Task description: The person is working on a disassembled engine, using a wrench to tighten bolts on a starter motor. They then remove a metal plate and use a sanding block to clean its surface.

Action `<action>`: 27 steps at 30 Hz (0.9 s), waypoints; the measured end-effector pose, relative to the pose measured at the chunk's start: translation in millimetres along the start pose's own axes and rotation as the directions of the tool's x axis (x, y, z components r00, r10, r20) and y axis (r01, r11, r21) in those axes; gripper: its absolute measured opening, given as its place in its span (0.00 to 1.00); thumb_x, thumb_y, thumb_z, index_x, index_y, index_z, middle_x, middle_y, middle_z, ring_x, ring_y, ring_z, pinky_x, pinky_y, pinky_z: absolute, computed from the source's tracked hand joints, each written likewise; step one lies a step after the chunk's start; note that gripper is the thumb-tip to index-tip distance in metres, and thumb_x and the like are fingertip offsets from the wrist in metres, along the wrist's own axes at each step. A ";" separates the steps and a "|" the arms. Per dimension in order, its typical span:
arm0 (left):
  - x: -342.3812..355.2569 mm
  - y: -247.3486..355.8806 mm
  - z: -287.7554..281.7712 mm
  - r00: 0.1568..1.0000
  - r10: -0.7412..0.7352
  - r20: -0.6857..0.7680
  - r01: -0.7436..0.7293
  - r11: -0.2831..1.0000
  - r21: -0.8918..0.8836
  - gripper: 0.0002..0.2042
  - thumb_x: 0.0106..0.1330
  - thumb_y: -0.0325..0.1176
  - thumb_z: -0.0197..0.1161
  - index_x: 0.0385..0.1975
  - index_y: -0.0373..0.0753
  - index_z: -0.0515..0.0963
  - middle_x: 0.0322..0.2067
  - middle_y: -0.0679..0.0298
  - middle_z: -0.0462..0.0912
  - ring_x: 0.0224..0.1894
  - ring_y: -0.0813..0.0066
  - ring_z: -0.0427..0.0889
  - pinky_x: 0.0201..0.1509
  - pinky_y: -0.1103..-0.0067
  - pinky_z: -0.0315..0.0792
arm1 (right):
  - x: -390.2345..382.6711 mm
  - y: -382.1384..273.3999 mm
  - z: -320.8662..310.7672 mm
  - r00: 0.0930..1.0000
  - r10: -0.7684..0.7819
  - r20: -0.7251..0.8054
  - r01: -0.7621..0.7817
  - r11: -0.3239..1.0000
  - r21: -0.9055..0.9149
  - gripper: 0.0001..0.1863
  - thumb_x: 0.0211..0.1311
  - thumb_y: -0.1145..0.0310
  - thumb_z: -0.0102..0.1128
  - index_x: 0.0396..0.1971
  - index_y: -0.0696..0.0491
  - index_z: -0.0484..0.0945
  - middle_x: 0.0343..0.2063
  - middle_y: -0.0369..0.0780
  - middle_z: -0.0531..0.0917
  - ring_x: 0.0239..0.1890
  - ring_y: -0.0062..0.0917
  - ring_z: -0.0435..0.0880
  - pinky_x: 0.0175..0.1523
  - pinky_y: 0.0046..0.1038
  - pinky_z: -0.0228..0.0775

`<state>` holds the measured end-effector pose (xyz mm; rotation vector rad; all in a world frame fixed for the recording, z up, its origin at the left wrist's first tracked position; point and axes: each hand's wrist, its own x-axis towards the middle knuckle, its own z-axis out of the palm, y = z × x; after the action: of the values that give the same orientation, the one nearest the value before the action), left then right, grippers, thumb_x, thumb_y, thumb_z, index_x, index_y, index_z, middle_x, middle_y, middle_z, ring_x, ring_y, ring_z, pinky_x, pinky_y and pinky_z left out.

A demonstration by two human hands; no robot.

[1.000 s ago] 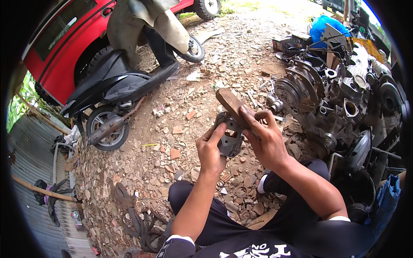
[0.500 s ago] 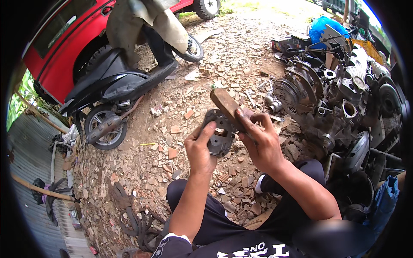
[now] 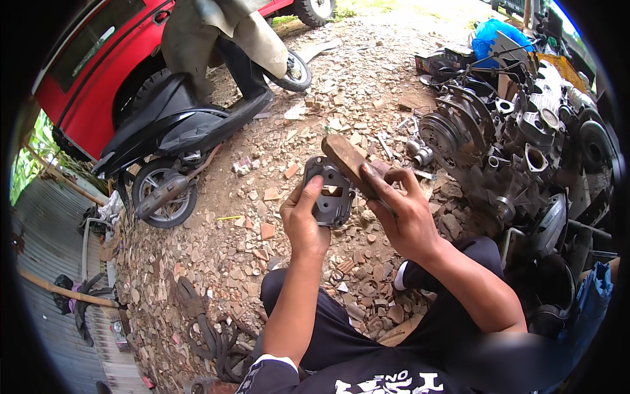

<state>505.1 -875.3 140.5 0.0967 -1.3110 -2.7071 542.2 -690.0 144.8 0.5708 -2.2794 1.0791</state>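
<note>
One metal plate in left hand; yellow crate, contents unclear.

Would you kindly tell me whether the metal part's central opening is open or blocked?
Open, at least in part: pale rubble shows through the middle of the metal part held in the left hand.

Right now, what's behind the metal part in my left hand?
Through the opening in the metal part, what looks like rubble shows. Your left hand wraps partly behind it, out of sight; anything behind the solid areas is covered.
</note>
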 end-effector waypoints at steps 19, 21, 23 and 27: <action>8.0 -10.1 -9.7 0.976 -0.174 0.129 0.196 0.962 -0.190 0.24 0.73 0.45 0.64 0.61 0.35 0.74 0.51 0.57 0.84 0.52 0.63 0.85 0.59 0.64 0.79 | 6.0 11.7 7.5 0.982 0.189 -0.028 -0.184 0.975 0.121 0.29 0.73 0.65 0.59 0.72 0.45 0.70 0.43 0.50 0.79 0.43 0.44 0.82 0.52 0.40 0.72; -1.3 -16.6 -4.6 0.961 -0.216 0.172 0.251 0.943 -0.219 0.23 0.74 0.42 0.62 0.62 0.34 0.73 0.52 0.56 0.84 0.54 0.62 0.84 0.61 0.63 0.78 | 5.8 18.7 11.2 0.977 0.200 -0.075 -0.185 0.968 0.172 0.29 0.74 0.64 0.58 0.73 0.46 0.69 0.46 0.51 0.81 0.47 0.46 0.82 0.54 0.40 0.72; -5.1 -21.0 -0.6 0.936 -0.272 0.225 0.326 0.910 -0.255 0.22 0.75 0.39 0.60 0.62 0.34 0.72 0.53 0.54 0.83 0.55 0.60 0.84 0.63 0.61 0.78 | 3.0 29.3 11.1 0.958 0.285 -0.040 -0.264 0.927 0.267 0.29 0.75 0.63 0.58 0.73 0.48 0.67 0.52 0.52 0.83 0.54 0.44 0.83 0.60 0.39 0.71; -6.9 -19.3 -1.3 0.877 -0.366 0.312 0.456 0.840 -0.294 0.20 0.77 0.37 0.53 0.62 0.33 0.72 0.54 0.53 0.83 0.56 0.58 0.84 0.65 0.59 0.77 | -1.8 42.8 12.0 0.959 0.283 0.008 -0.270 0.905 0.329 0.30 0.74 0.63 0.59 0.73 0.50 0.67 0.55 0.50 0.82 0.57 0.39 0.83 0.63 0.36 0.70</action>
<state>510.3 -863.5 124.5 0.0077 -0.8927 -3.3848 515.2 -674.1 113.1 0.3497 -2.2036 1.6146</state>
